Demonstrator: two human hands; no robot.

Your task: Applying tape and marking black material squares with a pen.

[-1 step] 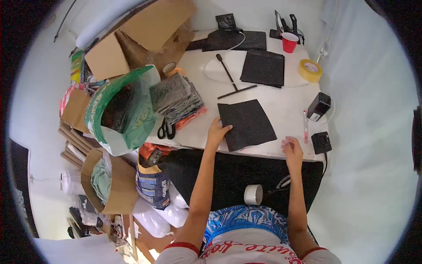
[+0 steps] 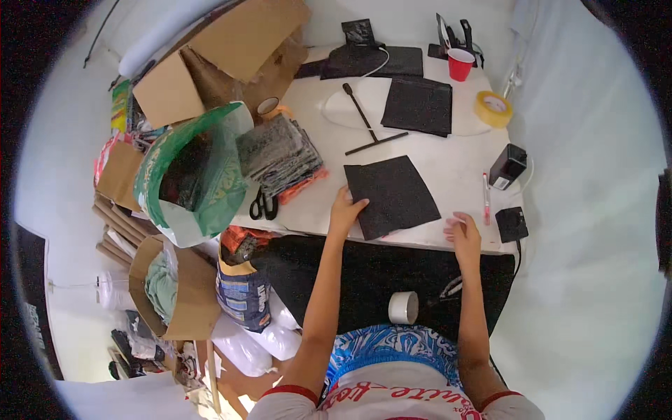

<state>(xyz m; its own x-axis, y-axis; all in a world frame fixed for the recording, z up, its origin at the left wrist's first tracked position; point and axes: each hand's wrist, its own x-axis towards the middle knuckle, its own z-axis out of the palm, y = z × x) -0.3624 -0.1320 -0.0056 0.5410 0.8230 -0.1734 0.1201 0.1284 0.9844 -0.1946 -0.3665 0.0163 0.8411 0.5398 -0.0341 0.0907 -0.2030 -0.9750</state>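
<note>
A flat black square sheet (image 2: 395, 196) lies at the front of the white table, its lower corner close to the front edge. My left hand (image 2: 345, 213) grips the sheet's left edge, thumb on top and the other fingers partly hidden. Just right of the sheet, my right hand (image 2: 463, 234) hovers by the table edge with loosely bent fingers apart and nothing visible in them. Behind the sheet are a black T-shaped tool (image 2: 364, 119) and a stack of black sheets (image 2: 418, 106). Folded grey plastic pieces (image 2: 280, 155) are piled to the left, with black-handled scissors (image 2: 263, 205) beside them.
A green-white plastic bag (image 2: 222, 189) stands at the table's left, near cardboard boxes (image 2: 238, 42). Along the right are yellow tape (image 2: 493, 110), a red cup (image 2: 460, 65), a black box (image 2: 509, 166), a pen (image 2: 486, 199) and a black adapter (image 2: 512, 225). A tape roll (image 2: 403, 308) sits near my lap.
</note>
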